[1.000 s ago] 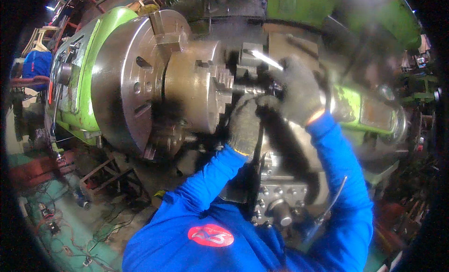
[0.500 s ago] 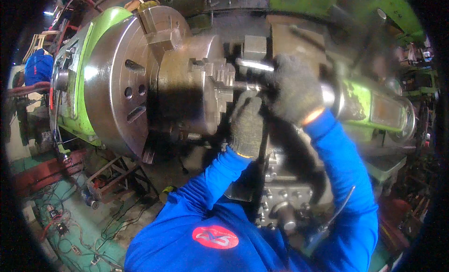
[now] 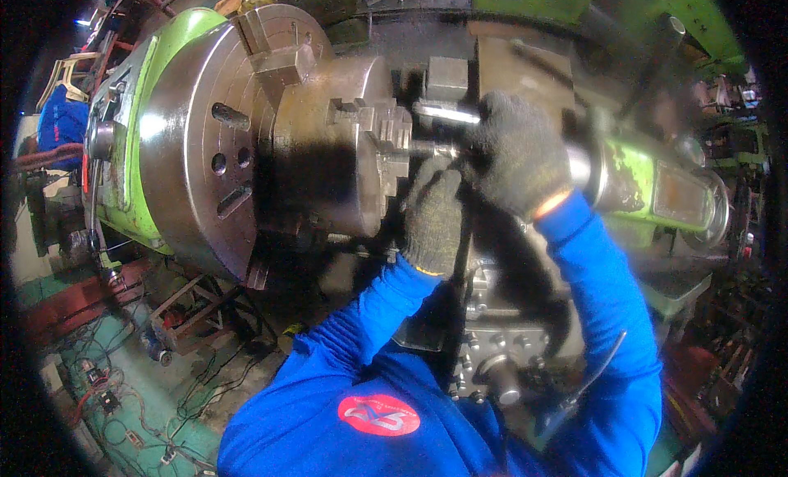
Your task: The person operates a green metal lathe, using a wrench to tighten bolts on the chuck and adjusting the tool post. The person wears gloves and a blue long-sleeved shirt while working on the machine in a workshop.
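The right hand has its grip closed on a shiny metal bar, just beyond the thin shaft. The left hand is at this shaft, whether pinching I cannot tell; farther left are the steel chuck and the large round faceplate.

Both forearms angle inward. The left hand points away from the body; the right hand, slightly higher, is curled.
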Action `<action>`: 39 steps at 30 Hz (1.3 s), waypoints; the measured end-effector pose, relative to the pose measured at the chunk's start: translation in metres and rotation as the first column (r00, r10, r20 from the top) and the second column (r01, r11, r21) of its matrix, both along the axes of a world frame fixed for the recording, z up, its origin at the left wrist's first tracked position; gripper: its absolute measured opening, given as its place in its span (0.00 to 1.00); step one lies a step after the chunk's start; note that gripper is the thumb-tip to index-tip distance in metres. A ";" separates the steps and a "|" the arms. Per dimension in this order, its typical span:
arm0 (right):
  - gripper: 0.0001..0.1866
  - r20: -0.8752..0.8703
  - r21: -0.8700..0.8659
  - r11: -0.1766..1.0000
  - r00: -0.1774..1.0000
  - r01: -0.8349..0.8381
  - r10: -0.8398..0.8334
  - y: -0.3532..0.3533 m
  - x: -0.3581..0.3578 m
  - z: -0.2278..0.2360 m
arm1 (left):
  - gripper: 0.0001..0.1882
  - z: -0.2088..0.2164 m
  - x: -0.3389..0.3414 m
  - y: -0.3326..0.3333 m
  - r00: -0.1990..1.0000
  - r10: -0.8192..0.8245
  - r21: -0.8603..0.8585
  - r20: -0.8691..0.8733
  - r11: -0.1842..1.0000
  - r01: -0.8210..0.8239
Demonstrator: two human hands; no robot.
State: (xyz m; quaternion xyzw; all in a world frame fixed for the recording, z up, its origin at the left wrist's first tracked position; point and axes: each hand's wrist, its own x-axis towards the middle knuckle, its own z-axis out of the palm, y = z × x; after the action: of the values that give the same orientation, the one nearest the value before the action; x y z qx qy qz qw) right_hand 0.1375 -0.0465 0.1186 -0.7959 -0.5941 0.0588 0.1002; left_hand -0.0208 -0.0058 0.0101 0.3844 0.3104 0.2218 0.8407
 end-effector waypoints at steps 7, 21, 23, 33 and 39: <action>0.14 -0.021 0.049 0.999 1.000 -0.007 0.008 0.000 0.000 -0.001 | 0.22 -0.019 0.016 0.001 0.999 -0.040 -0.143 0.028 0.989 0.043; 0.15 -0.009 0.075 0.997 0.999 -0.032 0.033 0.000 0.001 -0.003 | 0.27 -0.073 0.057 0.023 0.786 -0.568 0.253 0.243 0.820 0.514; 0.15 -0.014 0.077 0.996 0.999 -0.044 0.045 0.001 -0.001 -0.001 | 0.28 -0.083 0.053 0.022 0.793 -0.489 0.158 0.364 0.871 0.464; 0.26 0.048 0.104 0.992 0.997 -0.071 0.067 0.001 0.001 -0.002 | 0.27 -0.057 0.059 0.017 0.848 -0.496 0.207 0.187 0.864 0.460; 0.29 0.057 0.156 0.984 0.995 -0.085 0.077 0.000 0.000 0.000 | 0.26 -0.067 0.061 0.015 0.847 -0.477 0.244 0.235 0.872 0.424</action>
State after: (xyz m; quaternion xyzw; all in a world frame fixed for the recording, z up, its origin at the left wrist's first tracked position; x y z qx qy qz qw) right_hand 0.1370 -0.0463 0.1188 -0.7619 -0.6312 -0.0047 0.1456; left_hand 0.0401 0.0095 -0.0568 0.4854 0.0637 0.0984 0.8664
